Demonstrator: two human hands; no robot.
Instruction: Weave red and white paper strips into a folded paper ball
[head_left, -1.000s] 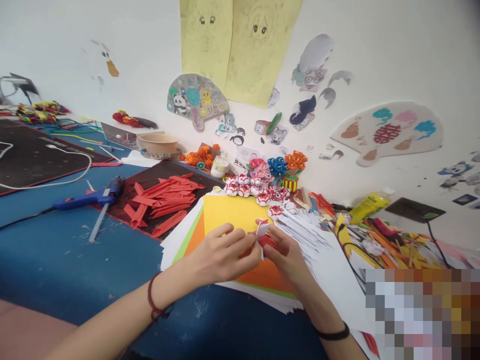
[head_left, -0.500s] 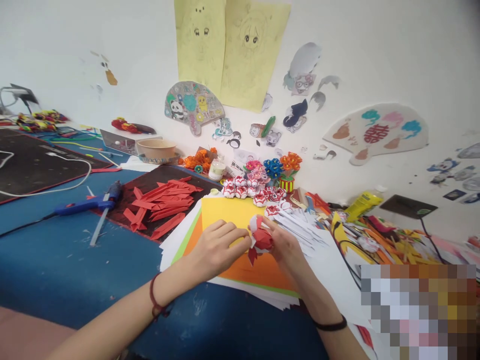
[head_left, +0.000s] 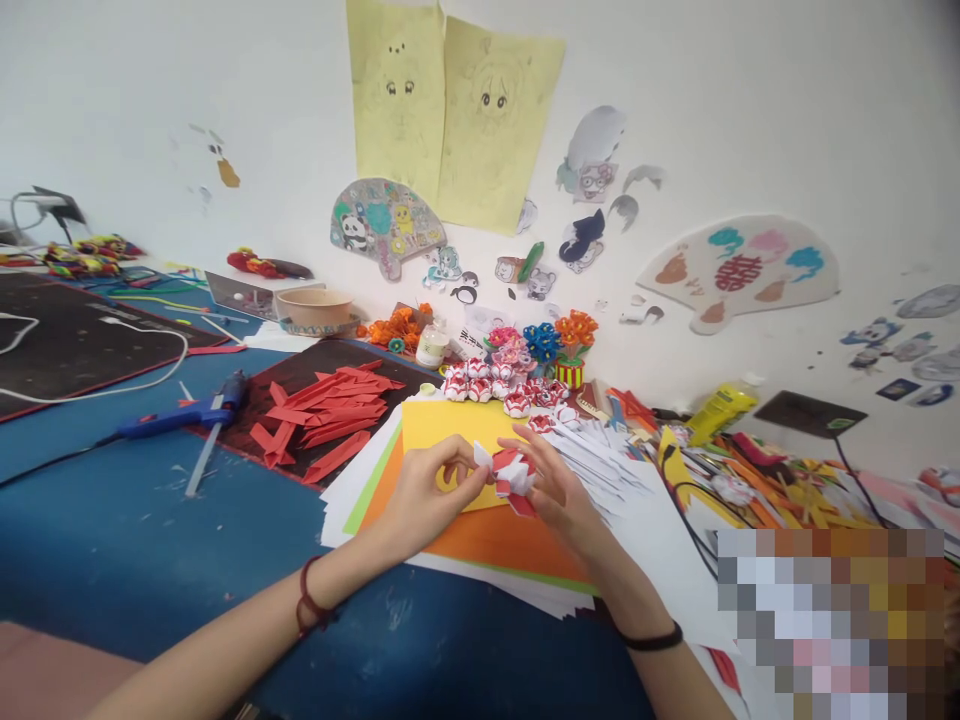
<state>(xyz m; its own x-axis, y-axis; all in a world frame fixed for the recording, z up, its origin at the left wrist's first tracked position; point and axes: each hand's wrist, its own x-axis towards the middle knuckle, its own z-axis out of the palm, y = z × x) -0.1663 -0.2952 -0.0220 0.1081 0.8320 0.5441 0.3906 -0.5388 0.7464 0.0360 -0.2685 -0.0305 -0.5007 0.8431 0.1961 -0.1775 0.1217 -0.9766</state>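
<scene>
While pinched, both hands [head_left: 487, 490] on paper flower [head_left: 512, 474].

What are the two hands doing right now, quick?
Left hand: fingers pinched shut on the red and white paper flower.
Right hand: also closed on the same flower, from the other side.

Glue gun [head_left: 184, 411] left of paper strips [head_left: 322, 408]

Bare forearms, a red cord bracelet [head_left: 309, 606] left, a black band [head_left: 651, 640] right.
</scene>
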